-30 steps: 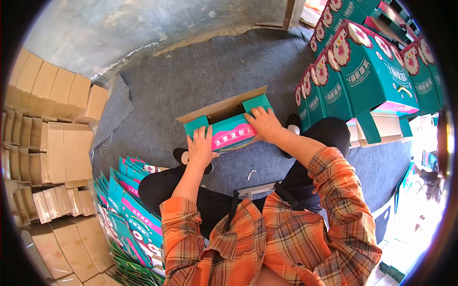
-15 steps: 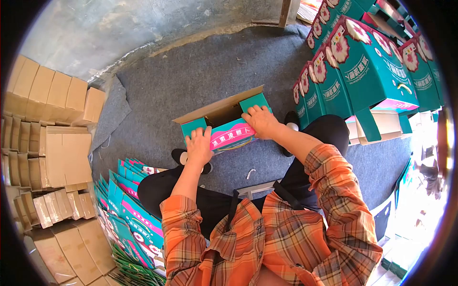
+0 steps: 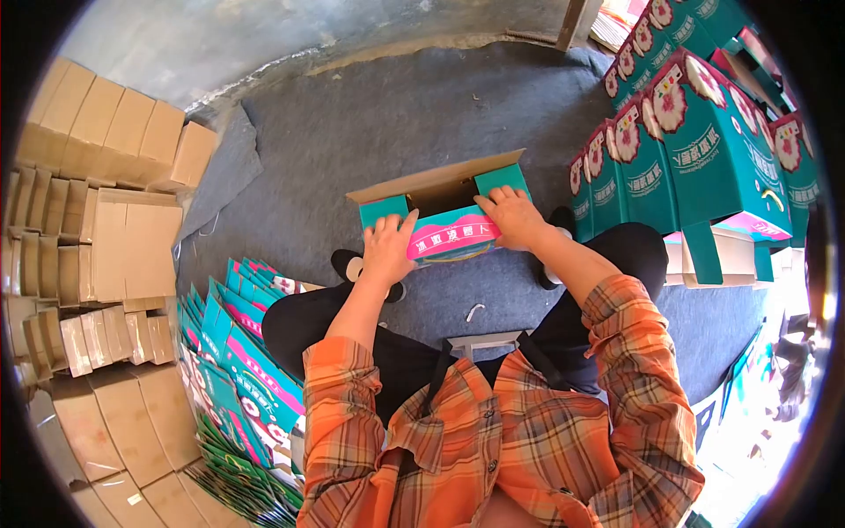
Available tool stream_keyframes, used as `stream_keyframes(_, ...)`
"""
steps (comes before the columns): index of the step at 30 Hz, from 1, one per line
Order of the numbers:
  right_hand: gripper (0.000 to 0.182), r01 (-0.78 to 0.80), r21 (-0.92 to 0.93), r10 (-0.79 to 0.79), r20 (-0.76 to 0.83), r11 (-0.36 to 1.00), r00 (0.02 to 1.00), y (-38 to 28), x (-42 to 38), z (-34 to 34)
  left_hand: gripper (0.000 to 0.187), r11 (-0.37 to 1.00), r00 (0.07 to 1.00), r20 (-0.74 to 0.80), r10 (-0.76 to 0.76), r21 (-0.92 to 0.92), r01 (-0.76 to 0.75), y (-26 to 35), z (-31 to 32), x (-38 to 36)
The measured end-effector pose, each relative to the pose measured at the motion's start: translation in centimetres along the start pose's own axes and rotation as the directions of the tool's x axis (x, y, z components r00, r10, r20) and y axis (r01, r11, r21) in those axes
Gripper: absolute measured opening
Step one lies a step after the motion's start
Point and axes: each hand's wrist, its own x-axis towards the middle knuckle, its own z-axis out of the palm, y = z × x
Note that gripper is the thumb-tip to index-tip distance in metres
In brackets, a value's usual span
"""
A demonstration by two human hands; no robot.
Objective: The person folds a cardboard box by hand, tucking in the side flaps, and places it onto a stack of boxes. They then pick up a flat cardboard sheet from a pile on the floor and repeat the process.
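Note:
Between my legs stands a teal and pink printed carton [image 3: 453,238] with its top open. Its far flap [image 3: 422,178] stands up and leans outward, showing plain brown cardboard. The two teal end flaps are folded inward, and a dark gap into the carton shows between them. My left hand [image 3: 387,251] grips the near left corner, fingers over the left end flap. At the near right corner my right hand [image 3: 515,218] holds the carton the same way, fingertips on the right end flap. Both thumbs rest near the pink front panel.
Finished-looking teal cartons [image 3: 704,163] stand stacked on the right. Flattened teal cartons [image 3: 255,378] lie by my left leg. Brown cardboard boxes [image 3: 136,251] are piled along the left side. Grey matting [image 3: 370,114] covers the floor up to the wall [image 3: 290,35].
The whole view has shifted, so the carton and surroundings appear farther right. Both hands stay on the carton's near corners, with little change in their grip.

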Motion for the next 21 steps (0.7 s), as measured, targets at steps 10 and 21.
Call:
stream_keyframes(10,0.098,-0.040,-0.044,0.046,0.153,0.998,0.987,-0.2,0.4,0.1,0.101,0.988,0.997,0.079,0.014,-0.156,-0.002,-1.4,1.4,0.2)
stream_keyframes(21,0.104,-0.048,-0.098,0.057,0.089,0.994,0.994,-0.6,0.1,1.3,0.101,0.999,0.987,0.155,-0.034,0.001,0.034,1.2,1.1,-0.6)
